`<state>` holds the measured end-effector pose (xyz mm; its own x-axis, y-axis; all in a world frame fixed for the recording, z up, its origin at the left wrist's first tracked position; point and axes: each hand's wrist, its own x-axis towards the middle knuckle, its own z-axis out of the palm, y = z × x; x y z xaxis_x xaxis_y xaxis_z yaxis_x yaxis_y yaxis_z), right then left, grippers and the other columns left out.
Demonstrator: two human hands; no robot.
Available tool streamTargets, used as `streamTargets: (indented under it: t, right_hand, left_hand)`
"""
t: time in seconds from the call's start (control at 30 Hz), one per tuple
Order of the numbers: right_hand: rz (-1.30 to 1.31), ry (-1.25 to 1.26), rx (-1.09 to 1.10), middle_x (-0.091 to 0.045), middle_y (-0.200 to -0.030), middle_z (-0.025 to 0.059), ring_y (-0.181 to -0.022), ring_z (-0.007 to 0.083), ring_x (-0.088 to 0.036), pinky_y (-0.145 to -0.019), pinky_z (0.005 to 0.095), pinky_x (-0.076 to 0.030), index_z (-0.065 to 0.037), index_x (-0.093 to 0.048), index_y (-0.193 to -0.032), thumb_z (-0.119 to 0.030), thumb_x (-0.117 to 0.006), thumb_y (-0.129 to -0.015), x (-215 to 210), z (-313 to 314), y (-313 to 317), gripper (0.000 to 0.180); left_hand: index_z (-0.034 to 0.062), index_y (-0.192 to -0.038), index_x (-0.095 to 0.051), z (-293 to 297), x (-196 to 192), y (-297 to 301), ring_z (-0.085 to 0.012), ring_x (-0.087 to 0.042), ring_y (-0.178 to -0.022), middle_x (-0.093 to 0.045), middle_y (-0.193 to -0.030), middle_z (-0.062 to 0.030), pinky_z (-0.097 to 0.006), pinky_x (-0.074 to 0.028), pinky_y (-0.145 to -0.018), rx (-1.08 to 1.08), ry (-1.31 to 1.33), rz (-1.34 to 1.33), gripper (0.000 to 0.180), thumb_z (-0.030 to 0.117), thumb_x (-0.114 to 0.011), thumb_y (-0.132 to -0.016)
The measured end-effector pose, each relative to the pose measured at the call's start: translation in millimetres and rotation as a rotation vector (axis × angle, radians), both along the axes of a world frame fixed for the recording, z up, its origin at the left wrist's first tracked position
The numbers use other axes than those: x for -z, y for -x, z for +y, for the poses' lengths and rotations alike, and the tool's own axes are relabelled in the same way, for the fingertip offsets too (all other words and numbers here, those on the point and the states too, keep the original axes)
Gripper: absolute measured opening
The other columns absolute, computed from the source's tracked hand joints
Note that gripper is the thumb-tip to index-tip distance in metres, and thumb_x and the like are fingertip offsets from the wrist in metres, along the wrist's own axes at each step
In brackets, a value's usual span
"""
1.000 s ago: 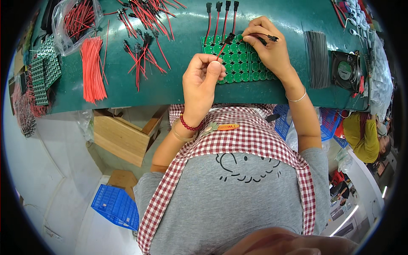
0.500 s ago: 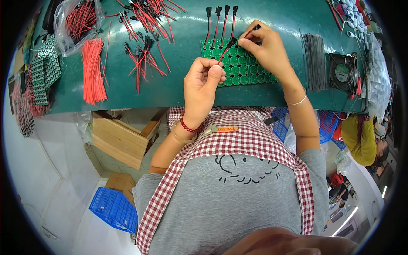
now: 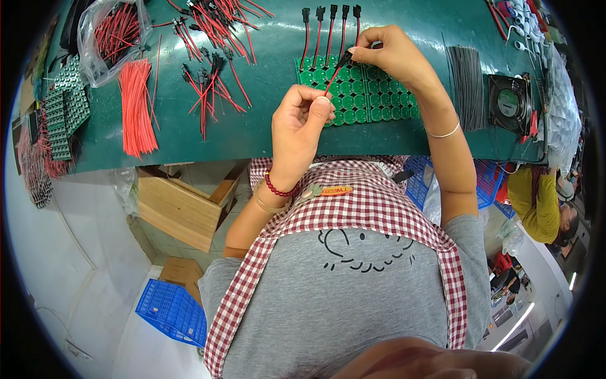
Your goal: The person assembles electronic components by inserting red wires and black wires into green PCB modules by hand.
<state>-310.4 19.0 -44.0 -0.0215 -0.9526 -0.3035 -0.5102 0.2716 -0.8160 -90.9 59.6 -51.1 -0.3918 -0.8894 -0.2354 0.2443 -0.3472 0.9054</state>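
Note:
My left hand [image 3: 302,123] is closed, pinching the red and black wires of a connector lead [image 3: 332,81] between thumb and forefinger. At the lead's upper end, the thumb and fingertips of my right hand [image 3: 386,55] close on its black plug. Beneath both hands lies a green panel of round circuit boards [image 3: 353,101], partly covered by them. Several more connector leads [image 3: 331,35] lie in a row from the panel's far edge, black plugs pointing away. The rightmost one's lower wires are hidden behind my right hand. A dark patch shows between my right fingers; I cannot make it out.
Left on the green table [image 3: 208,142] are a bundle of red wires [image 3: 137,107], a plastic bag of leads [image 3: 117,31] and loose connector leads [image 3: 211,82]. Dark wires [image 3: 466,88] and a black fan [image 3: 509,106] sit right. Circuit panels [image 3: 60,123] lie far left.
My right hand has shifted slightly left onto the plug of the held lead. One more lead now shows at the right end of the row, where four showed before... several now stand in line.

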Motion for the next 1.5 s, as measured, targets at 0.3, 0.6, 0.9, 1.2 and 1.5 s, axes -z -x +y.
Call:
streamTargets:
  t: [0.3, 0.6, 0.9, 1.2, 1.5]
  right_hand:
    - [0.116, 0.127, 0.225, -0.056, -0.07, 0.0017, -0.057, 0.009, -0.049, -0.053, 0.0258, -0.041, -0.001, -0.062, -0.099, -0.018, -0.07, -0.08, -45.5, 50.9, -24.3, 0.027]
    - [-0.751, 0.082, 0.353, -0.062, -0.077, 0.0036, -0.065, 0.0103, -0.058, -0.059, 0.0234, -0.048, 0.001, -0.062, -0.095, -0.009, -0.064, -0.087, -26.8, 74.8, -29.8, 0.012]
    - [-0.655, 0.078, 0.168, -0.063, -0.082, 0.0047, -0.069, 0.0103, -0.059, -0.064, 0.0233, -0.05, 0.002, -0.063, -0.093, -0.003, -0.064, -0.084, -29.4, 79.1, -33.7, 0.01]
    - [-0.531, 0.142, 0.066, -0.063, -0.078, 0.0065, -0.07, 0.0129, -0.062, -0.065, 0.0247, -0.05, 0.004, -0.063, -0.09, 0.0, -0.061, -0.085, -40.6, 69.0, -18.9, 0.007]
    - [0.015, 0.254, 0.191, -0.064, -0.079, 0.0037, -0.069, 0.0092, -0.055, -0.064, 0.0247, -0.045, 0.002, -0.068, -0.083, -0.011, -0.068, -0.08, 3.0, 33.3, 10.9, 0.014]
  left_hand:
    - [0.001, -0.092, -0.056, -3.1, -6.4, -4.9, -0.0072, -0.057, -0.07, -0.059, -0.079, -0.0025, -0.021, -0.047, -0.062, 0.057, -0.094, 0.035, 0.012, 0.012, -0.059, -0.092]
    - [0.0028, -0.088, -0.058, -2.3, -13.8, 2.6, -0.0049, -0.051, -0.062, -0.056, -0.07, 0.0004, -0.019, -0.041, -0.056, 0.298, -0.095, -0.053, 0.014, 0.016, -0.058, -0.093]
    - [0.0038, -0.084, -0.058, -8.3, -17.1, 6.9, -0.0048, -0.049, -0.057, -0.055, -0.066, 0.0006, -0.019, -0.039, -0.052, 0.329, -0.165, -0.016, 0.016, 0.017, -0.056, -0.092]
    - [0.0021, -0.092, -0.059, -19.1, -13.7, -3.6, -0.0066, -0.052, -0.058, -0.058, -0.069, -0.0018, -0.02, -0.038, -0.048, 0.569, -0.475, 0.256, 0.015, 0.016, -0.054, -0.093]
    - [0.0037, -0.098, -0.057, -73.4, -2.1, -79.4, -0.0309, -0.055, -0.091, -0.056, -0.095, -0.0114, -0.041, -0.046, -0.074, -0.124, 0.837, -1.543, 0.029, 0.022, -0.069, -0.079]
